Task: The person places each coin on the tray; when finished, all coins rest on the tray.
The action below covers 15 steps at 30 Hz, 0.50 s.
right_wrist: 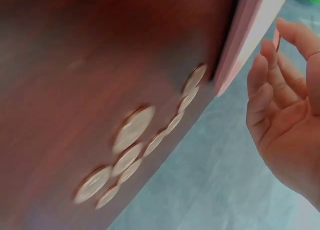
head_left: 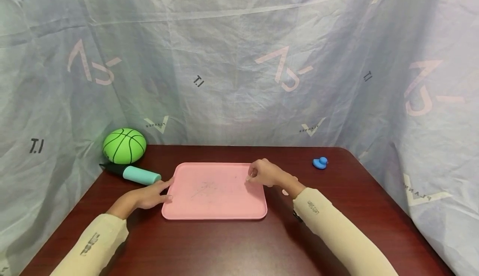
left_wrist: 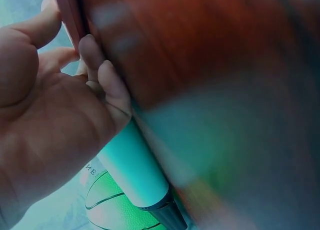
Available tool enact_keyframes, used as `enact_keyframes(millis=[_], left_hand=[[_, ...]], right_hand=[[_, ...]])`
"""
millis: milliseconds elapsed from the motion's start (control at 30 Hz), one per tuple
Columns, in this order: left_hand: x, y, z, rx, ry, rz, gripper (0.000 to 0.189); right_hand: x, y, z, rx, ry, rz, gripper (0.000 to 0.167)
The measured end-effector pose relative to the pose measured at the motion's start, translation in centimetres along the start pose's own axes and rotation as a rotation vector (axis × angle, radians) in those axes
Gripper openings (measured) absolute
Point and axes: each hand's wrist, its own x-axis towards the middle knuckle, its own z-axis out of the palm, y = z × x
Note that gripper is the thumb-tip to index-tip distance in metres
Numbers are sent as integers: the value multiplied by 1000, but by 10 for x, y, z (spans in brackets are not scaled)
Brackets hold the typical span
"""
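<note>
A pink rectangular tray [head_left: 220, 207] lies on the table, with faint dark marks on its surface. My left hand [head_left: 147, 195] touches the tray's left rim with thumb and fingers spread. Over the tray's right side, my right hand [head_left: 266, 173] pinches a thin round disc [right_wrist: 277, 39] between thumb and fingertips. Several flat, pale, coin-like discs [right_wrist: 134, 127] lie on the table to the right of the tray. In the head view the right hand and forearm hide most of them.
A green ball [head_left: 124, 146] with black lines sits at the back left. Before it lies a turquoise cylinder with a black end [head_left: 141, 175], near the left hand. A small blue toy duck [head_left: 320, 163] stands at the back right. Grey printed cloth [head_left: 232, 101] hangs behind the dark red table [head_left: 209, 247].
</note>
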Motion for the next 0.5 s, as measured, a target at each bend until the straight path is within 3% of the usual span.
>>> enact_keyframes(millis=[300,500], left_hand=[[0,1,3,-23,5,-27,76],[-1,3,1,-18,6,-45,76]], right_hand=[[30,-14,12,-62,-64,28,9],[45,-26,15,-65,-103,-6,4]])
